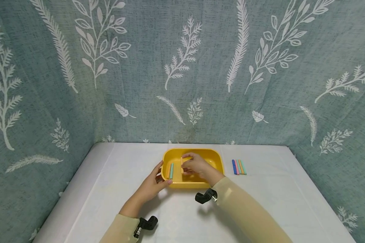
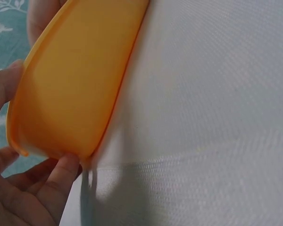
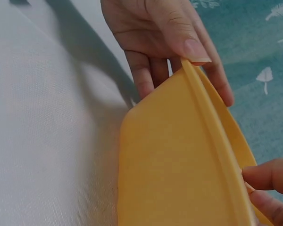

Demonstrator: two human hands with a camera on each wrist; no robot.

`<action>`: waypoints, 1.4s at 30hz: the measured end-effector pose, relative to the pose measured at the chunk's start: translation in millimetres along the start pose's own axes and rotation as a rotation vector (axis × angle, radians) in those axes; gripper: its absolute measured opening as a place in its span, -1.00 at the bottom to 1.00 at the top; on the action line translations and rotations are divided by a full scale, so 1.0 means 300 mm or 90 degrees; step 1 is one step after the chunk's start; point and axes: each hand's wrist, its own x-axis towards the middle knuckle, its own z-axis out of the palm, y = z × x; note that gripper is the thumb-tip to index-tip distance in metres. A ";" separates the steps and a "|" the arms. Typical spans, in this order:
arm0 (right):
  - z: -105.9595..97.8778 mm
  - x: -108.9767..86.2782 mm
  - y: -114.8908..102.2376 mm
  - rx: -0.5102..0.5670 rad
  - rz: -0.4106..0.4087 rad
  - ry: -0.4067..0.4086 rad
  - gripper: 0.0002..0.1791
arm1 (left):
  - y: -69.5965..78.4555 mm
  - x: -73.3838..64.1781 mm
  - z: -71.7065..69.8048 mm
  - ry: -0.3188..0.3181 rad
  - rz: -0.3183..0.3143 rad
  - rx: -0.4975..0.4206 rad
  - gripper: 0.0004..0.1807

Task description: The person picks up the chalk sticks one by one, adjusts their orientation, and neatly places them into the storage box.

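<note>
Gripping yellow rounded-rectangular plastic tray [image 1: 188, 185], lower centre of frame, with left hand [image 1: 151, 187]; pinching slender light-orange stick [image 1: 181, 162] inside with right hand [image 1: 198, 166].

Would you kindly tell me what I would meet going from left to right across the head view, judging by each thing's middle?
Left hand → orange stick → teal stick → right hand → row of coloured sticks.

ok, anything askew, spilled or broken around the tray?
Nothing stands out. The yellow tray sits upright, the two loose sticks in it lie side by side, and the five coloured sticks beside it form a neat row. No visible spill or damage.
</note>
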 end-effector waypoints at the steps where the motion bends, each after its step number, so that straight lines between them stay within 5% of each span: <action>1: 0.003 0.003 0.001 -0.002 0.003 -0.001 -0.51 | 0.000 -0.001 -0.001 0.000 -0.005 -0.002 0.03; 17: 0.033 0.045 0.022 -0.066 0.059 0.041 -0.52 | 0.004 0.001 0.002 0.000 -0.008 -0.002 0.03; 42: 0.083 0.046 0.030 -0.153 0.043 0.064 -0.57 | 0.001 -0.001 0.001 0.003 -0.010 -0.004 0.03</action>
